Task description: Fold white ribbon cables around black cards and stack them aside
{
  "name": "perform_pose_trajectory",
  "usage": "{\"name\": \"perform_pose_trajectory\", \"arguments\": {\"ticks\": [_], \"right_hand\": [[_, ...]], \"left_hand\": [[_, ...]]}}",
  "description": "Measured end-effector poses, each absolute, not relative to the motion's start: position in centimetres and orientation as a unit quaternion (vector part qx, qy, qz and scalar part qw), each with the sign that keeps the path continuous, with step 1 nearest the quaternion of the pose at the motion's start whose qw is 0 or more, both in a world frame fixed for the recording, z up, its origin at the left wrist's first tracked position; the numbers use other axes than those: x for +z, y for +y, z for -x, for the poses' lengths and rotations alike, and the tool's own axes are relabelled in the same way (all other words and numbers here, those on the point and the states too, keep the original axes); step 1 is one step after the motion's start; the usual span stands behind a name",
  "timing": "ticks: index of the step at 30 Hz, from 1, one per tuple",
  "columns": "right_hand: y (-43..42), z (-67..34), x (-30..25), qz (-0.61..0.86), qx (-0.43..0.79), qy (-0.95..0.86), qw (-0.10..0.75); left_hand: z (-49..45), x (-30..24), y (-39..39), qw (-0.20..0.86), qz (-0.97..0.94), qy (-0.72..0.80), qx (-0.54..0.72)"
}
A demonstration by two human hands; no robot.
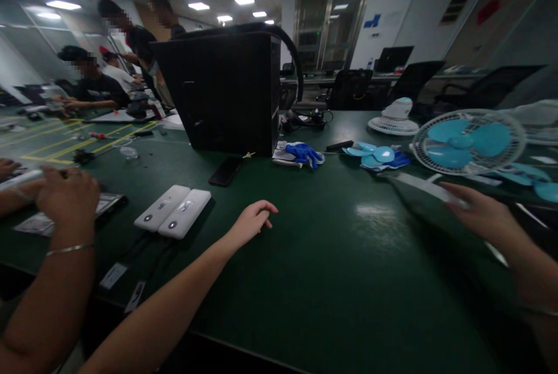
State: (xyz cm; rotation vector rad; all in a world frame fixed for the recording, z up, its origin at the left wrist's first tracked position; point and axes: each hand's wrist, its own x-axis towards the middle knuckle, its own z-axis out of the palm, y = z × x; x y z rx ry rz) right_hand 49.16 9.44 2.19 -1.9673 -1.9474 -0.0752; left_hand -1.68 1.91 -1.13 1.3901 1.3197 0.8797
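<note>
1. Two bare hands work in front of my head view: the left hand (257,218) reaches out over the green counter (314,287), the right hand (483,214) sits at the right side.
2. My left hand is half open, fingers loosely curled, with nothing in its hold; I can't tell whether its underside touches the surface.
3. My right hand is closed around the near end of a pale strip (421,186), which is blurred and points left, its far end just in front of a loose blue fan blade (370,155).
4. Behind that strip I see a fan cage (462,153) with blue blades showing through it, and farther back a white fan part (394,118) lying on its grille.
5. Beyond my left hand, a blue-and-white glove (300,154) lies near the foot of a large black case (226,92); a dark phone (225,171) lies in front of the case.
6. Left of my left hand, two white boxes (185,215) lie side by side.
7. At the far left I have a co-worker's hand (70,194), a bracelet (70,250) below its wrist.
</note>
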Motion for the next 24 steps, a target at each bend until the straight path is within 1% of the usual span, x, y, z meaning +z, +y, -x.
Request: {"name": "perform_pose_trajectory", "arguments": {"ticks": [2,6,7,9,11,13,14,15,17,19,21,23,24], "right_hand": [[9.0,-44.3,2.5,0.629,0.047,-0.753,0.186],[5.2,-35.2,3.0,0.439,0.227,-0.862,0.111],[3.9,-33.4,3.2,0.400,0.256,-0.876,0.089],[2.1,-31.1,3.3,0.354,0.288,-0.887,0.073],[1.7,-30.8,3.2,0.350,0.295,-0.887,0.053],[3.0,-32.3,3.1,0.405,0.248,-0.879,0.040],[4.2,-33.7,3.1,0.448,0.209,-0.869,0.039],[5.5,-35.5,3.2,0.512,0.144,-0.845,0.052],[8.2,-40.0,3.2,0.607,0.078,-0.788,0.075],[9.9,-45.5,2.9,0.729,-0.008,-0.678,0.090],[10.5,-51.4,1.8,0.799,-0.047,-0.592,0.098],[10.2,-57.0,-0.1,0.855,-0.043,-0.511,0.082],[10.0,-59.4,-1.2,0.869,-0.046,-0.484,0.086]], "left_hand": [[1.4,-0.8,1.5,0.519,-0.575,0.508,0.378],[0.8,0.0,0.8,0.605,-0.547,0.465,0.345],[0.7,0.1,0.6,0.612,-0.556,0.460,0.324],[0.6,0.4,0.3,0.598,-0.611,0.444,0.267],[0.6,0.7,0.0,0.585,-0.662,0.423,0.200],[0.6,0.9,-0.3,0.576,-0.677,0.424,0.173],[0.6,1.0,-0.3,0.571,-0.681,0.427,0.168],[0.6,1.0,-0.4,0.567,-0.683,0.431,0.166],[0.5,0.8,-0.4,0.563,-0.686,0.432,0.162],[0.4,0.7,-0.3,0.569,-0.685,0.425,0.160],[0.3,0.6,-0.2,0.580,-0.680,0.419,0.160],[0.1,0.6,-0.2,0.580,-0.678,0.424,0.156],[0.1,0.7,-0.2,0.576,-0.679,0.429,0.151]]}}
